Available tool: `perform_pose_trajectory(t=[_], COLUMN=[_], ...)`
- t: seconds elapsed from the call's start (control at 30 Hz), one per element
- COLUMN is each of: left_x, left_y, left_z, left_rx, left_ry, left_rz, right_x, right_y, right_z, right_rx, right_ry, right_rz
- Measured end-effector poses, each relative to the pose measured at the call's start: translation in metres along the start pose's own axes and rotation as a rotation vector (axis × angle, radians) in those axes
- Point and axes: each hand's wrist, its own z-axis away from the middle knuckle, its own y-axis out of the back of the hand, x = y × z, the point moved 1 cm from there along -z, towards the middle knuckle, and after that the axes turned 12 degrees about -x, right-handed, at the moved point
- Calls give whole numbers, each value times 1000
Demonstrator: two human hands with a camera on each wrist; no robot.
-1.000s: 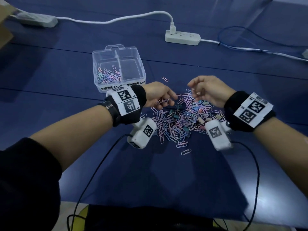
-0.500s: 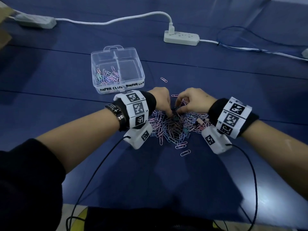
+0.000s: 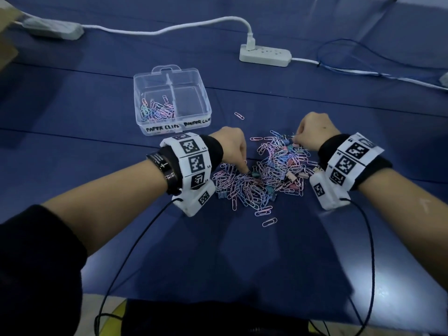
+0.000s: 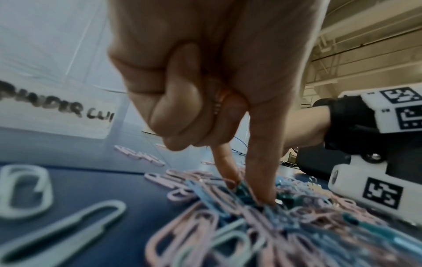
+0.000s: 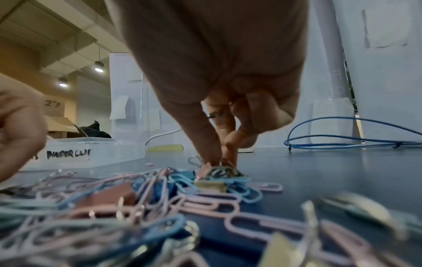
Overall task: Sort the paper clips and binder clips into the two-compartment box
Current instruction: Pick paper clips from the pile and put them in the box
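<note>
A pile of pastel paper clips and small binder clips lies on the blue table. My left hand digs into the pile's left middle. Its thumb and forefinger pinch a teal binder clip, and the other fingers are curled. My right hand is at the pile's far right edge, where its thumb and forefinger pinch a binder clip. The clear two-compartment box stands beyond the left hand. Its left side holds paper clips; its right side looks bare.
A white power strip and its cord lie behind the pile, with a blue cable to the right. A second strip sits far left. Stray paper clips lie outside the pile. Black wrist cables trail toward the table's near edge.
Both hands dropped from above the pile into it. They met at the middle, then the right hand shifted to the far right edge and the left drew slightly nearer.
</note>
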Motion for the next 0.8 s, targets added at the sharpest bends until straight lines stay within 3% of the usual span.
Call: perform_pose_trajectory(t=[0.1,0.17,0.3,0.37,0.47,0.57,0.8], left_x=[0,0,-5,-8,-12,-14,-9], left_y=[1,5,15,17,19,20,18], left_z=[2,5,9,8,10,12,10], left_rx=[13,18,27,5,-26,-53,17], left_ry=[1,0,72,112,67,20,35], left_rz=[25,61,162,439,834,1016,919], right_x=[-5,-16,-44,-55,-63,-63,-57], right_y=[0,-1,-12,-21,-35,-40,-35], right_z=[10,25,56,58,53,49,50], right_rx=[20,32,-217,-266,-253,-261,-215], right_ry=[27,171,495,551,562,519,504], right_rz=[77,70,31,90,169,138,99])
